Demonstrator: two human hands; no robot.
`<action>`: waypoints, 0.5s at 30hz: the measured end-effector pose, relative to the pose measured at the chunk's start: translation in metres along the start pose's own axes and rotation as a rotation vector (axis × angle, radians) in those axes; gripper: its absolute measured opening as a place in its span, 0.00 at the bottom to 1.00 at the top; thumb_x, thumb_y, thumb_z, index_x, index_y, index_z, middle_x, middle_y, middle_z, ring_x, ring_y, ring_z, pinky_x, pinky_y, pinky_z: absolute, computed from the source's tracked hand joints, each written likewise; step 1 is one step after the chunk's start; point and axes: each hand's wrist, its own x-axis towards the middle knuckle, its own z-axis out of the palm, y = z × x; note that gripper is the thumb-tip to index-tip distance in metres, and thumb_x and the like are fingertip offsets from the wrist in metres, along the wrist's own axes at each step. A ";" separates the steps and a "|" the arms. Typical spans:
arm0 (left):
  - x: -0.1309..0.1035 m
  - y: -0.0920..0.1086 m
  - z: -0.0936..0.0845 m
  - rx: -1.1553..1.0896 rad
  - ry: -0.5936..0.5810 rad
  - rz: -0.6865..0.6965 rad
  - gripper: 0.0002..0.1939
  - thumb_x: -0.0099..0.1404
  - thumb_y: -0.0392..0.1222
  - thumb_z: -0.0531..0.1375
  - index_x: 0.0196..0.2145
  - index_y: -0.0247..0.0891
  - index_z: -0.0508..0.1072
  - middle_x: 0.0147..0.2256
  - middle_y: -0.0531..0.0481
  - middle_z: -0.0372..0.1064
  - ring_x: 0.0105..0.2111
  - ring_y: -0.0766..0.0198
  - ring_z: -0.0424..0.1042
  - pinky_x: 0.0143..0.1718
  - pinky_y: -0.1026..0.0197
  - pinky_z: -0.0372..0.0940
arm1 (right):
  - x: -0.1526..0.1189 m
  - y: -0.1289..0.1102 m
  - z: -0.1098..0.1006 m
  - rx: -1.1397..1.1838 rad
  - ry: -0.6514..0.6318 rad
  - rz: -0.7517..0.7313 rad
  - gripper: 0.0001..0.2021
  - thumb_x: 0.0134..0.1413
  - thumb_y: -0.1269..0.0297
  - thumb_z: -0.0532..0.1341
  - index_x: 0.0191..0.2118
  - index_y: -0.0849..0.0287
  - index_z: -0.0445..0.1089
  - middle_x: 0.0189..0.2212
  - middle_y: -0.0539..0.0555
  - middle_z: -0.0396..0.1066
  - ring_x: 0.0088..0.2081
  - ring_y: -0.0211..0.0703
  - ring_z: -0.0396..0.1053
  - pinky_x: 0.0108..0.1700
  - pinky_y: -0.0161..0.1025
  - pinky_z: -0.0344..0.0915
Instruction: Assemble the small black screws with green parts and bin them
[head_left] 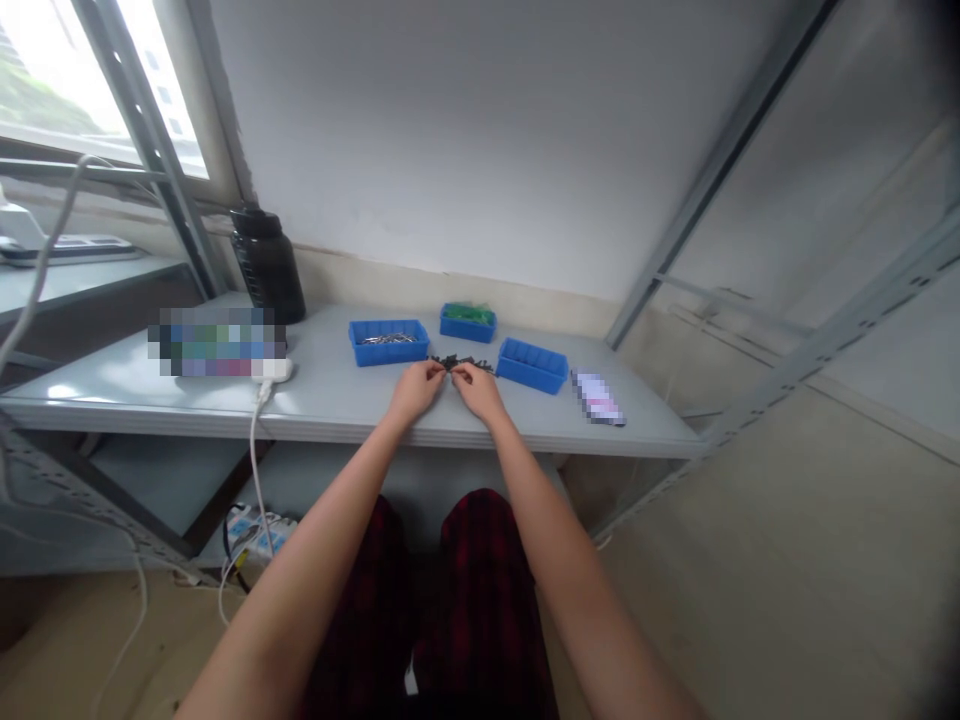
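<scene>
My left hand and my right hand are close together over the grey shelf top, fingertips pinched and nearly meeting. Whatever they hold is too small to make out. Just behind the fingers lies a loose pile of small black pieces. To the left of the pile, a blue bin contains thin silvery metal parts. Behind it, another blue bin has green pieces in it. A third blue bin, beside my right hand, shows a bare ribbed inside.
A phone lies on the right. On the left are a black bottle, a blurred-out object and a white plug with its cable hanging over the shelf edge. Metal uprights frame the shelf; a power strip sits below.
</scene>
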 end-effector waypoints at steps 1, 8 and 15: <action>0.000 0.000 0.000 0.003 0.000 0.001 0.14 0.65 0.38 0.55 0.42 0.35 0.79 0.41 0.41 0.78 0.41 0.53 0.75 0.45 0.58 0.65 | 0.000 0.000 0.000 -0.003 -0.002 0.003 0.08 0.59 0.69 0.59 0.40 0.57 0.76 0.38 0.55 0.79 0.40 0.44 0.75 0.45 0.39 0.67; -0.001 0.001 0.000 0.016 -0.009 0.008 0.13 0.65 0.38 0.55 0.42 0.36 0.79 0.41 0.41 0.78 0.41 0.54 0.75 0.44 0.58 0.65 | 0.000 0.002 0.001 -0.022 -0.010 -0.002 0.09 0.60 0.68 0.57 0.40 0.56 0.75 0.36 0.55 0.79 0.39 0.44 0.75 0.46 0.40 0.67; -0.001 0.001 0.000 0.016 -0.006 0.012 0.13 0.65 0.38 0.55 0.41 0.35 0.79 0.40 0.42 0.78 0.41 0.53 0.75 0.43 0.58 0.65 | 0.001 0.004 0.002 -0.029 -0.012 -0.004 0.09 0.60 0.68 0.57 0.40 0.57 0.75 0.34 0.54 0.79 0.39 0.44 0.76 0.45 0.39 0.67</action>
